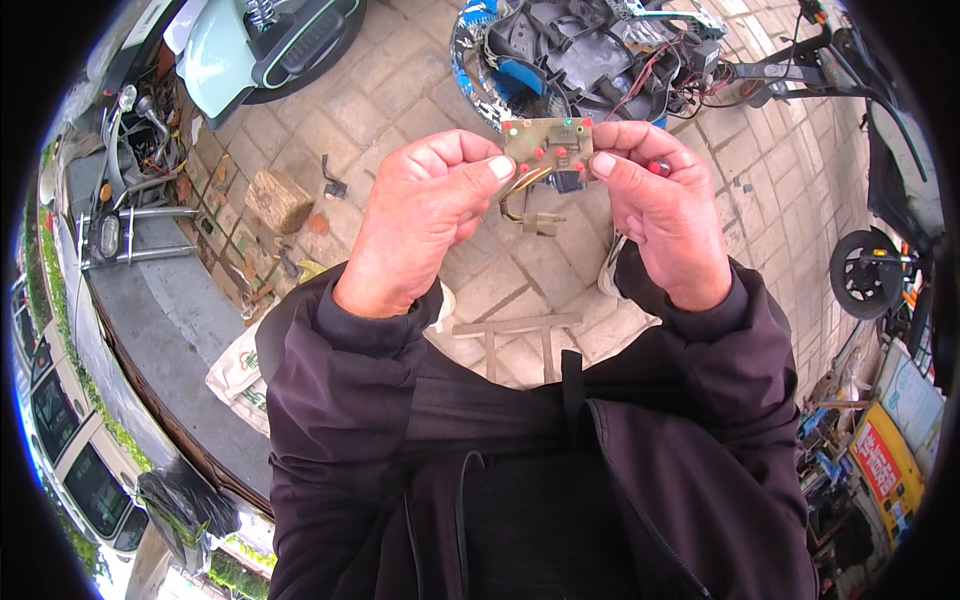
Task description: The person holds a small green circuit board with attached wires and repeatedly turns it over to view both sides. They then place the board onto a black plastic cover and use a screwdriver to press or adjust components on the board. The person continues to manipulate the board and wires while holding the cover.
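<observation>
Roughly level: left hand (420,215), right hand (672,205)

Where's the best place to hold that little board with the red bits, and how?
Probably pinch the circuit board at its two short ends, coming from left and right, as the left hand and right hand do. It's flat, red bits stud its face, and wires hang below it, so the ends look safest.

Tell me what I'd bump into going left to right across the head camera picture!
Car → wood block → left hand → circuit board → right hand → small black wheel.
</observation>
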Action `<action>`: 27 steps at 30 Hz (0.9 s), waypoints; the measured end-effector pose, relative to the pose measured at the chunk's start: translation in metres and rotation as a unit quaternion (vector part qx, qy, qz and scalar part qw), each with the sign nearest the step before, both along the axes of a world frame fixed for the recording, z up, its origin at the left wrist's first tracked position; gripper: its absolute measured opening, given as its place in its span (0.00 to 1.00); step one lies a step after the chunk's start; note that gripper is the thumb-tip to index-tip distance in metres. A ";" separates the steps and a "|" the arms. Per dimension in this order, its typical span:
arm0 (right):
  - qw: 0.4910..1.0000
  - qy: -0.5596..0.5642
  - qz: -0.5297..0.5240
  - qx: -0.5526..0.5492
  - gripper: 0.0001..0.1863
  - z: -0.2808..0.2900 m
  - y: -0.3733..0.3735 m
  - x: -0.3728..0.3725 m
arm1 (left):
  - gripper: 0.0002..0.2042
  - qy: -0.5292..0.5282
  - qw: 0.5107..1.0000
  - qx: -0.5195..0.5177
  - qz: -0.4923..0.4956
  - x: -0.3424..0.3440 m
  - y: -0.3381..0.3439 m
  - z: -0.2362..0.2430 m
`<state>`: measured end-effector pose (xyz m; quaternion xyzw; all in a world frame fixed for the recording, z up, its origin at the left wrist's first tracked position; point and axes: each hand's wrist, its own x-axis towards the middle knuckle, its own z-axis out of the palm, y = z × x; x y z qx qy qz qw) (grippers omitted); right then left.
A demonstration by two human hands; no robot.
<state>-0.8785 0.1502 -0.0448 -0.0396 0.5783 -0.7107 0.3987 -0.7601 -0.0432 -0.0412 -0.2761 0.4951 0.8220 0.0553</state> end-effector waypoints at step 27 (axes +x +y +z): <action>1.000 0.005 0.009 0.005 0.11 -0.003 0.000 -0.001 | 0.07 -0.014 1.000 0.002 -0.004 -0.001 0.000 -0.006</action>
